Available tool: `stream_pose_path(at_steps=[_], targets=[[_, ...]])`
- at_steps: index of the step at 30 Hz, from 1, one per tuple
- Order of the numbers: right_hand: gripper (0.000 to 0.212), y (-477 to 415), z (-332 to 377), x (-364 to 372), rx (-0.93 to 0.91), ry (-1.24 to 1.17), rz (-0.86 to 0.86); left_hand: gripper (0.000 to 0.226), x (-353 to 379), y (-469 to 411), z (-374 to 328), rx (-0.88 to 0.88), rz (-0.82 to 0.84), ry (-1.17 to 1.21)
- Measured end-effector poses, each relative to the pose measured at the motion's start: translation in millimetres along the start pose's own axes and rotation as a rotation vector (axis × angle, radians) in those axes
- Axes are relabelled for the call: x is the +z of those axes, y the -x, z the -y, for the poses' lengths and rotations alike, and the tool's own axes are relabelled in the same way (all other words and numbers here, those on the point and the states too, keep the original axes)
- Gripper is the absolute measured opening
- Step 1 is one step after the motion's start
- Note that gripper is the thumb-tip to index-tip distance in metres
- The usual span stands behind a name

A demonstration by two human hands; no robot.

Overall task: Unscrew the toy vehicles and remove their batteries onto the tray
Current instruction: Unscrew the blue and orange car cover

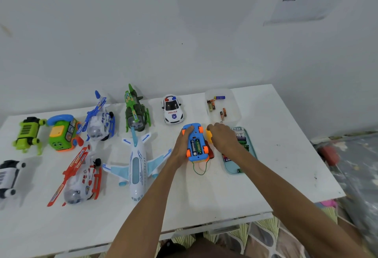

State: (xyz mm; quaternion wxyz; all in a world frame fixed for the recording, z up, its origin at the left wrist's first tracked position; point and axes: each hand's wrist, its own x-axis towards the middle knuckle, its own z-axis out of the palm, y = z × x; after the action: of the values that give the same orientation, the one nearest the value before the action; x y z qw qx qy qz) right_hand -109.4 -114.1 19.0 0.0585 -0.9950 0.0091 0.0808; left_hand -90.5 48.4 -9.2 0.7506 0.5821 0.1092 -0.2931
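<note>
White table (266,114): teal tray (252,149) lay partly hidden under the right arm; clear tray (235,102) behind held blurry loose batteries (210,105). Upturned blue toy car (194,129) sat mid-table, two batteries (196,146) exposed. Left hand (181,147) gripped its side; right hand (224,138) curled round a mostly hidden yellow object (209,138).

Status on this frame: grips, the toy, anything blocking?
Left grip holds blue toy car, underside up, batteries in open compartment. Right grip holds yellow object beside it. Clear tray beyond, path open.
</note>
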Motion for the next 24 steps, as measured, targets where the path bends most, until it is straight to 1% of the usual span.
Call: stream_pose_path(at_steps=[2,3,6,7,13,16,18,19,22,24], targets=[[0.044,-2,-2,1,-0.050,0.092,0.006,0.030,2,1,-1,0.001,0.005,0.001],[0.042,-2,-2,3,-0.071,0.122,0.014,0.031,2,1,-1,0.001,0.010,0.002],[0.024,-3,2,7,-0.126,0.177,0.056,0.032,1,0,-2,0.001,0.000,0.001],[0.023,-3,2,8,-0.132,0.170,0.070,0.033,1,-1,-1,0.003,-0.006,-0.003],[0.019,-3,-1,6,-0.174,0.200,0.043,0.029,2,-2,0,0.001,-0.026,-0.002],[0.027,0,-7,6,-0.210,0.156,-0.005,0.031,2,-1,-1,0.008,-0.016,0.004],[0.030,2,-11,6,-0.186,0.067,-0.082,0.032,2,-1,-1,-0.005,-0.007,0.013],[0.027,3,-12,5,-0.159,-0.004,-0.138,0.033,1,-1,-2,-0.012,-0.002,0.019],[0.018,4,-17,5,-0.077,-0.387,-0.345,0.039,0,-1,-1,-0.029,0.020,0.035],[0.017,7,-19,1,-0.001,-0.568,-0.369,0.039,0,-1,-1,-0.030,0.031,0.042]])
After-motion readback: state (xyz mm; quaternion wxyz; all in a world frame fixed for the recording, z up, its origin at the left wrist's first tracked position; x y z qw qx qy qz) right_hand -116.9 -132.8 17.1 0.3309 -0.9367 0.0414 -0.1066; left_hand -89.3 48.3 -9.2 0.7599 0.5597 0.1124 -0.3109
